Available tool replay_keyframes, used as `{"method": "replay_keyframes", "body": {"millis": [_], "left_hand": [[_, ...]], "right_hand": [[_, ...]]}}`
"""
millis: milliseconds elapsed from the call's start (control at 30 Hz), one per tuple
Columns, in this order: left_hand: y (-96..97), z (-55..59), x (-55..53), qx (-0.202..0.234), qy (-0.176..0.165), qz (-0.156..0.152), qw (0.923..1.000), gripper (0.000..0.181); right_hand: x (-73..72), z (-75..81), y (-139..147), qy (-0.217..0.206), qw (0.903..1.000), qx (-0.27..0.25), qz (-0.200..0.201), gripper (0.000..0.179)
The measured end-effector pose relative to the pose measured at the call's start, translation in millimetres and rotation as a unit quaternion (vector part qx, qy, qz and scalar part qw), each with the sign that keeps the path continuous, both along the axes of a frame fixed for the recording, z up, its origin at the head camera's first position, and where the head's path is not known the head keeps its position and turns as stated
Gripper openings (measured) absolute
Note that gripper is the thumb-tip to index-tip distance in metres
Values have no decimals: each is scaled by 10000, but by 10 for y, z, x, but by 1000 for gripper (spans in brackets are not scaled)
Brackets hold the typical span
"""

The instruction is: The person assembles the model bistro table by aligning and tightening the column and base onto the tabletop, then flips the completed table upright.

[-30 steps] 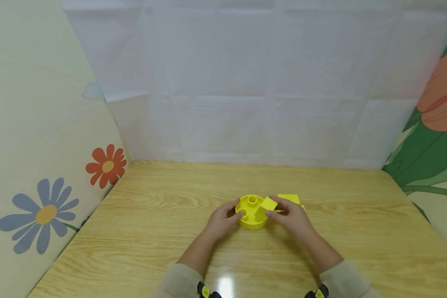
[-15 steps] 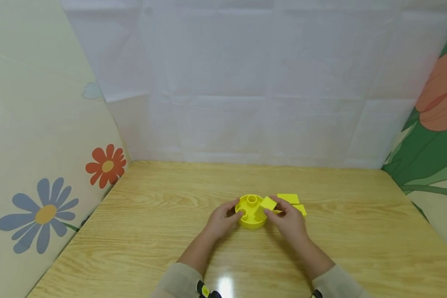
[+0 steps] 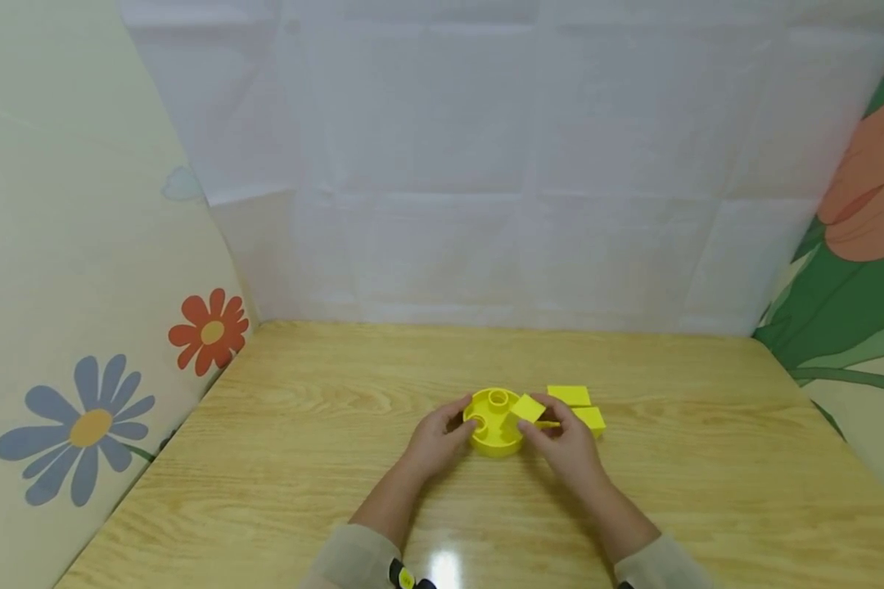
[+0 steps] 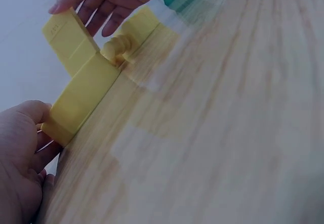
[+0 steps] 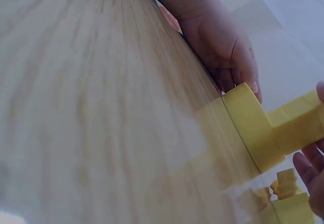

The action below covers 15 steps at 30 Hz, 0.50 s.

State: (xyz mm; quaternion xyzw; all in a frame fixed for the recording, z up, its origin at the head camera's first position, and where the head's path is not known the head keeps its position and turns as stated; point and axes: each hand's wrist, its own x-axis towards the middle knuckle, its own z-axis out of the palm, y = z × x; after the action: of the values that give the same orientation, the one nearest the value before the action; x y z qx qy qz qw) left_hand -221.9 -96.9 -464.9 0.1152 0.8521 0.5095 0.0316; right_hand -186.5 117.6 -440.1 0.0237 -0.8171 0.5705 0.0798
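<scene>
A round, shallow yellow plastic base (image 3: 495, 447) with raised ring sockets sits on the wooden table. My left hand (image 3: 435, 443) grips its left side, thumb at the rim and fingers around the outside wall. In my right hand (image 3: 570, 448), thumb and fingers pinch the upper end of a yellow rectangular block (image 3: 528, 407). This block stands tilted to the right, its lower end at the right part of the base. In the left wrist view the block (image 4: 71, 39) rises from the base's far side (image 4: 86, 100). Its lower end is hidden behind the wall.
Flat-topped yellow pieces (image 3: 569, 396) lie just beyond the right hand. A yellow piece with a twisted, knobbly part (image 4: 119, 46) is on the table beside the base. A white sheet (image 3: 427, 164) hangs behind the table, with flower-printed walls (image 3: 81, 245) at the sides.
My right hand and forearm have shifted slightly left with the block, uncovering more of the yellow pieces on the right. The left hand keeps its hold on the base.
</scene>
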Motion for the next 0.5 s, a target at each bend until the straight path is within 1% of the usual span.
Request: {"method": "replay_keyframes", "body": {"millis": [167,333,433,500], "left_hand": [[12,-1,-12,139,32,218,9997,45],[23,12,-14,224,162,458,9986,40],[29,24,-14,313,159,571,9978,38],[29,25,-16,378,141,594,9974,38]], "right_hand": [[19,-26,-33,-99,9993,-327,177,47],[42,-50,-103,45,9984,-506,244,45],[55,-51,-131,102,9980,-557,290,44],[65,-38,-129,95,9970,-684,352,43]]}}
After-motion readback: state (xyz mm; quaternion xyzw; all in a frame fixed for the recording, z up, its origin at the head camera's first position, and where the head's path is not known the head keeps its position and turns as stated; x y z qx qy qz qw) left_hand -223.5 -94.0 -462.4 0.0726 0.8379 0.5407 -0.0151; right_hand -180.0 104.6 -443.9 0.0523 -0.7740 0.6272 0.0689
